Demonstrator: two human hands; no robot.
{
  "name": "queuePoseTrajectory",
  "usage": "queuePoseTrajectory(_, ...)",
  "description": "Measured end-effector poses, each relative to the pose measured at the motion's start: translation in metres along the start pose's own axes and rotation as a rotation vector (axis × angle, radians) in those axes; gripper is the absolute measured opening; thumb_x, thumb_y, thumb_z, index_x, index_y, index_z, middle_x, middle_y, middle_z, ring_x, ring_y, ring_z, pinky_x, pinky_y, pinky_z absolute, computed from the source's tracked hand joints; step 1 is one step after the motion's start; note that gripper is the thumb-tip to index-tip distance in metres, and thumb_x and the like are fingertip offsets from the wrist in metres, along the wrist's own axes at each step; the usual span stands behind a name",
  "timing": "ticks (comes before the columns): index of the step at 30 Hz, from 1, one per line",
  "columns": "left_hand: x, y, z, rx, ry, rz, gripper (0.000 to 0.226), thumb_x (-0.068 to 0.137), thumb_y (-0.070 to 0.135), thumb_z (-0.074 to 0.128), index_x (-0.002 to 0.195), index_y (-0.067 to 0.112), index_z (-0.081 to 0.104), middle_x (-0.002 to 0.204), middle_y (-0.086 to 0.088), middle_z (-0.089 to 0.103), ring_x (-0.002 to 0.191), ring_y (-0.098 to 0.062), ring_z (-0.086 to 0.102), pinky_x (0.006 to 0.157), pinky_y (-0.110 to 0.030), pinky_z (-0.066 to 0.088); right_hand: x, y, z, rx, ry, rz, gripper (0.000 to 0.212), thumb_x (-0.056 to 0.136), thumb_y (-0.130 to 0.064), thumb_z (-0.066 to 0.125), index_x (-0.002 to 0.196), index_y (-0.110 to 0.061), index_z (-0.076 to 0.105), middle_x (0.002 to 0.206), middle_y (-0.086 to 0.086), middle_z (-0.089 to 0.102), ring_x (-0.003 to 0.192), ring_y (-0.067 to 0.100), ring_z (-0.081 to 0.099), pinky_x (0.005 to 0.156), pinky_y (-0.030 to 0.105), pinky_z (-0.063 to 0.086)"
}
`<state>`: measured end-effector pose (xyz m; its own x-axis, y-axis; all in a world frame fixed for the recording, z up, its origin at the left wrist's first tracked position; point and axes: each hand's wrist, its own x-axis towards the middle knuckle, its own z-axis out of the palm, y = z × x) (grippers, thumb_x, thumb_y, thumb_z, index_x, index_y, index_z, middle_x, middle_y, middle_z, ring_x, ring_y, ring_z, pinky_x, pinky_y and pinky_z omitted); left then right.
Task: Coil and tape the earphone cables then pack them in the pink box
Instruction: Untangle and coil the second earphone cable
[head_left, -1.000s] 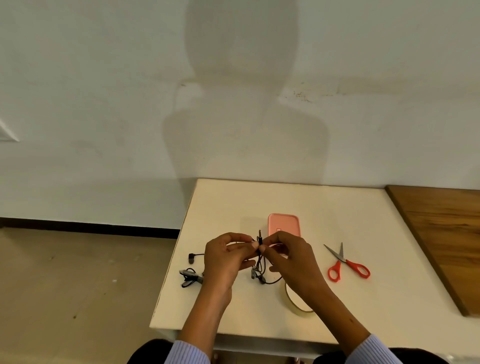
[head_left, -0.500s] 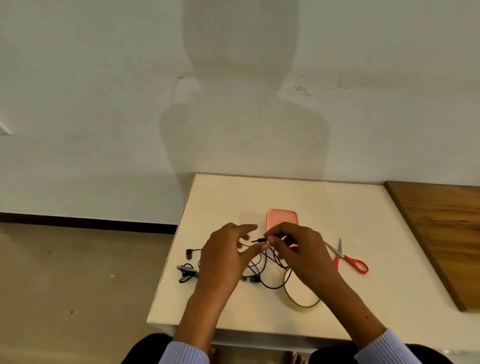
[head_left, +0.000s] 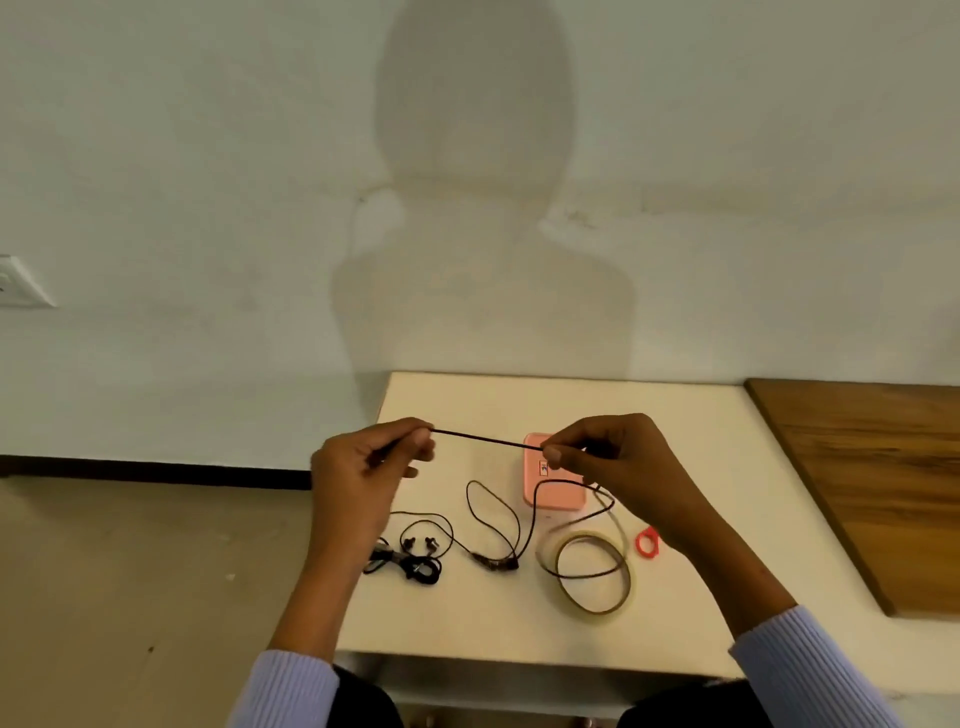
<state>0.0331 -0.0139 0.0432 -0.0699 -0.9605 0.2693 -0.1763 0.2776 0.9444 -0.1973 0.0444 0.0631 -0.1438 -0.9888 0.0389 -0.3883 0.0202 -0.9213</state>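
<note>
A person is sitting at a cream table (head_left: 691, 441), both arms reaching forward, and between the two hands a short run of black earphone cable (head_left: 485, 440) is being pulled straight in the air. The left hand (head_left: 358, 467) is pinching one end of that run between thumb and fingertips; the right hand (head_left: 618, 462) is pinching the other end the same way, so both grips are clamped on the wire. Directly beneath the right-hand pinch the pink box (head_left: 553, 480) is lying closed on the table, partly hidden by the fingers. Nearer the person than that, the roll of clear tape (head_left: 592, 577) is lying flat, with slack cable looping down from the right hand and trailing across it. Peeking out beside the right wrist is a red scissor handle (head_left: 647, 543). Below the left hand a second earphone set (head_left: 415, 558) is sitting in a loose tangle, just beside the wrist.

It looks like the coiling is only beginning: the wire is being straightened out first. Next, I would guess, one hand needs to anchor an end while the other is winding the slack into even loops, lifting it clear of the tape roll so it does not snag
</note>
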Motion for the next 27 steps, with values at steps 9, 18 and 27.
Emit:
queuePoseTrajectory(9,0.003,0.033,-0.026,0.372,-0.182,0.045,0.03,0.087,0.006,0.064,0.116,0.015,0.066,0.113,-0.004,0.068,0.109,-0.017,0.063,0.082,-0.001,0.04,0.001,-0.051,-0.021,-0.208,0.062,-0.107,0.009,0.086,-0.021,0.066,0.086,-0.014,0.072,0.076,-0.005,0.069,0.049,-0.005,0.05,0.051,0.009,0.038)
queuePoseTrajectory(18,-0.018,0.084,0.018,0.225,-0.207,0.184,0.016,0.079,0.013,0.074,0.094,0.018,0.076,0.08,0.011,0.071,0.068,-0.004,0.063,0.061,-0.018,0.053,-0.004,-0.093,0.0,-0.367,-0.042,-0.251,0.009,0.085,-0.018,0.067,0.086,-0.011,0.072,0.069,-0.013,0.061,0.057,-0.017,0.051,0.056,0.004,0.037)
queuePoseTrajectory(27,-0.011,0.072,-0.011,0.146,-0.016,0.159,0.01,0.082,0.005,0.069,0.079,0.012,0.074,0.064,0.002,0.069,0.059,-0.009,0.066,0.062,-0.018,0.055,-0.024,-0.075,-0.042,-0.218,-0.039,-0.111,0.006,0.08,-0.02,0.072,0.082,-0.015,0.074,0.081,0.004,0.073,0.053,-0.009,0.054,0.056,0.008,0.039)
